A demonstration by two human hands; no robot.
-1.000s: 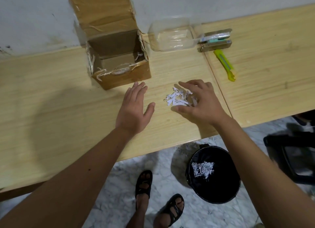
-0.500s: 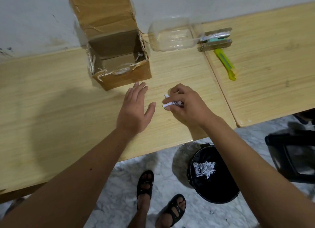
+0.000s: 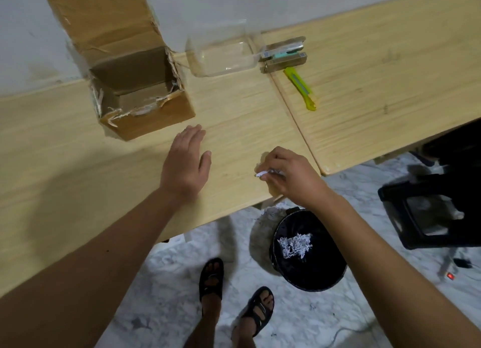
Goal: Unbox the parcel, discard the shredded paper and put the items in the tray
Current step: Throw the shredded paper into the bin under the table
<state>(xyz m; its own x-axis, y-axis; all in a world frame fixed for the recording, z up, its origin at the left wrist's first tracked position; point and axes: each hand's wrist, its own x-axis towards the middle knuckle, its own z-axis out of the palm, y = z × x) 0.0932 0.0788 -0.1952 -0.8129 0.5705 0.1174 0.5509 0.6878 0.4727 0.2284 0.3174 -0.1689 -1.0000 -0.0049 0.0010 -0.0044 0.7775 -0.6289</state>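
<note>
Pinching a small wad of shredded paper [image 3: 268, 172] in my right hand [image 3: 289, 177], fingers curled shut around it, only a few white strips poking out past the knuckles. The hand sits at the near edge of the table [image 3: 78, 165], just above and beside the black bin [image 3: 309, 267] on the floor. My left hand [image 3: 186, 162] lies flat and open on the wood, palm down, holding nothing.

Progress, as I read it: the cardboard box [image 3: 135, 87] stands open with its flap up and looks emptied, only torn tape fringes along the rim. One clump of shreds [image 3: 295, 244] already sits in the bin. I see no loose paper left on the tabletop, so this handful looks like the last of it.

Still undone: the clear tray [image 3: 221, 53] by the wall appears empty. The stapler-like items [image 3: 283, 54] lie just beside it, touching its right end, and the green cutter [image 3: 299, 88] rests near them.
</note>
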